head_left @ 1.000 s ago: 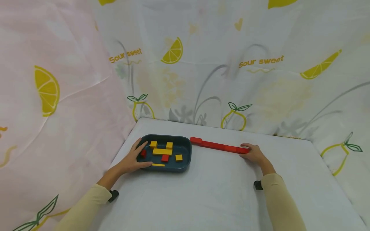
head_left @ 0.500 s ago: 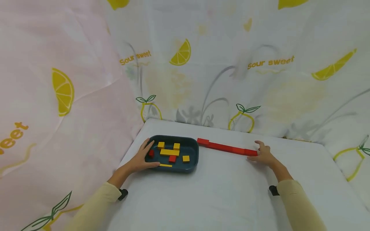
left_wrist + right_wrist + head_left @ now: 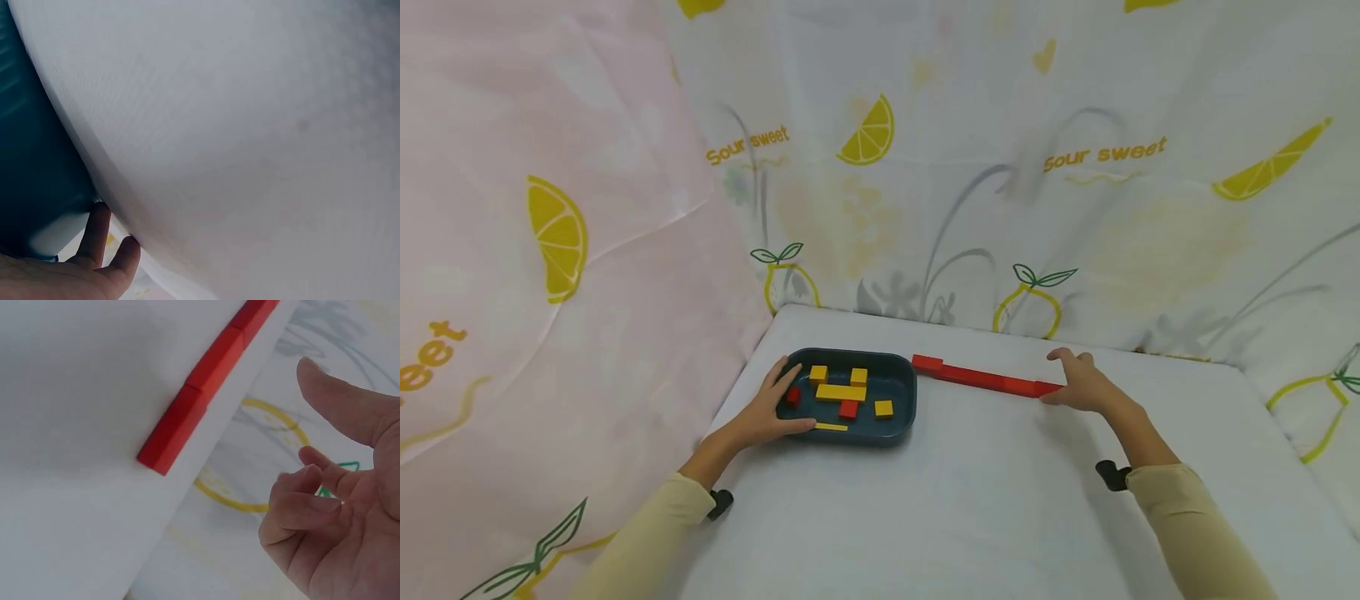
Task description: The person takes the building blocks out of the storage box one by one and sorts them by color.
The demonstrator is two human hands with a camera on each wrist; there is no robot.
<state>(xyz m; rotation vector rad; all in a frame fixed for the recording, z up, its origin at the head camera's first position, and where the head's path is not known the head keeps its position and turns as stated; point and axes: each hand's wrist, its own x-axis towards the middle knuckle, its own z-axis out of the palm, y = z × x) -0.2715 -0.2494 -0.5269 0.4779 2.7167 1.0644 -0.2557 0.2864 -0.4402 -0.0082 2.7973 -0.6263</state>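
A row of red blocks [image 3: 985,381] lies end to end on the white table, slanting from beside the tray toward the right. My right hand [image 3: 1078,385] hovers at its right end; in the right wrist view the hand [image 3: 331,512] has loosely curled fingers, holds nothing, and stands apart from the red row [image 3: 206,381]. My left hand [image 3: 767,408] rests on the left end of a dark teal tray [image 3: 904,417], fingers over the rim, thumb along the front edge. The tray [image 3: 31,162] holds several yellow blocks [image 3: 841,392] and two red blocks [image 3: 848,409].
Lemon-print cloth hangs behind the table [image 3: 925,500] and a pink cloth [image 3: 550,333] hangs on its left. A thin yellow strip [image 3: 831,427] lies at the tray's front rim. Bare white surface stretches in front of the tray and the row.
My right hand has come off the right end of the red row and shifted slightly back, fingers loosening. My left hand stays on the tray. The head view has shifted a little.
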